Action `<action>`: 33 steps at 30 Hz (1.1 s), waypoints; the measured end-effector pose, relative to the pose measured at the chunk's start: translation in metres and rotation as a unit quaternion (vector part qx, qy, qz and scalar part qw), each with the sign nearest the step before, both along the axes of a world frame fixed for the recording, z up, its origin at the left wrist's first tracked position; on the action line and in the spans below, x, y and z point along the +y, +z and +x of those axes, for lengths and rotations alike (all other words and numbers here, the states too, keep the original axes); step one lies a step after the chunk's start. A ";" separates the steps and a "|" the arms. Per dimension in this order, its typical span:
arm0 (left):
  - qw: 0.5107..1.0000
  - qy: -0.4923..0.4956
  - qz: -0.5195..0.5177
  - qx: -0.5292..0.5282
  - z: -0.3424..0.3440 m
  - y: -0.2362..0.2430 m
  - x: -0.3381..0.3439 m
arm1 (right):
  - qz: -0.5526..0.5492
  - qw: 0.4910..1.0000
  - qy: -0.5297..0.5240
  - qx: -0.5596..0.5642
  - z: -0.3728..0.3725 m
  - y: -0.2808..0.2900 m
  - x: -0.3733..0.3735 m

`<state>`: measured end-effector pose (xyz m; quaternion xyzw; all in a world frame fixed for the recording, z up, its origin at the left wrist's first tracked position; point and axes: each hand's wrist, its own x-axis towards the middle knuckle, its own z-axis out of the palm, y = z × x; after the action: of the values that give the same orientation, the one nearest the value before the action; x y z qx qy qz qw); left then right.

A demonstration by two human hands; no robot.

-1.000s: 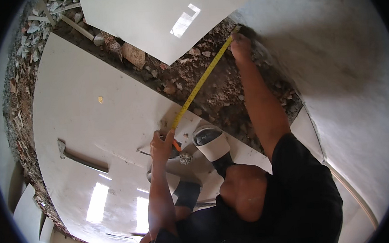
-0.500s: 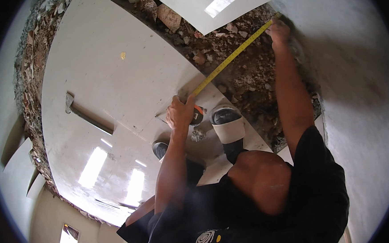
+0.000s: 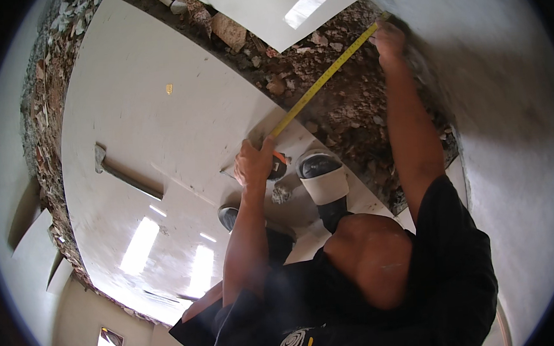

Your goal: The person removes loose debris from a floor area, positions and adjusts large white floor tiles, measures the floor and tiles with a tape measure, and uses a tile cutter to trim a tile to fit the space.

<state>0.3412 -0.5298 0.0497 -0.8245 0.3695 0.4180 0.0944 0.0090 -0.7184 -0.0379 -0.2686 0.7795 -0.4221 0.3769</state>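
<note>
A yellow tape measure [image 3: 325, 76] is pulled out straight across a gap of broken rubble between the pale floor tiles and the wall. My left hand [image 3: 253, 163] grips it at the case end, above the tile; the dark case with an orange patch [image 3: 278, 165] shows beside my fingers. At the far right, my right hand [image 3: 388, 41] is closed on the blade's outer end, close to the foot of the wall. My fingers partly hide that end. A small grey lump of debris [image 3: 282, 193] lies on the tile just below the case.
A hammer [image 3: 128, 174] lies on the large glossy tile [image 3: 156, 60] to the left. Loose rubble [image 3: 349, 105] fills the gap by the grey-white wall [image 3: 509, 127]. Another tile [image 3: 267, 8] has its corner jutting over the rubble. My shoe [image 3: 319, 165] stands near the tile's edge.
The view has shifted slightly. Both hands keep hold of the stretched tape measure, and its position across the gap looks nearly the same.
</note>
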 end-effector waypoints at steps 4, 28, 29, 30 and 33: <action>1.000 -0.001 0.005 0.004 -0.001 0.001 0.000 | 0.016 0.999 -0.031 -0.007 -0.002 -0.009 -0.001; 0.999 -0.031 -0.027 -0.028 -0.004 -0.004 0.005 | 0.059 0.989 0.030 0.134 0.009 0.013 0.001; 0.998 -0.029 -0.053 0.001 -0.003 -0.008 0.006 | 0.038 0.988 0.015 0.148 0.008 0.012 0.001; 0.997 -0.024 -0.071 0.022 0.000 -0.010 0.008 | 0.036 0.989 0.016 0.143 0.009 0.009 0.003; 0.999 -0.023 -0.049 -0.003 0.002 -0.016 0.011 | 0.022 0.987 0.040 0.154 0.008 0.003 0.005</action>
<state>0.3430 -0.5191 0.0333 -0.8204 0.4084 0.3949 0.0649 0.0175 -0.7138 -0.0347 -0.3528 0.8260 -0.3430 0.2748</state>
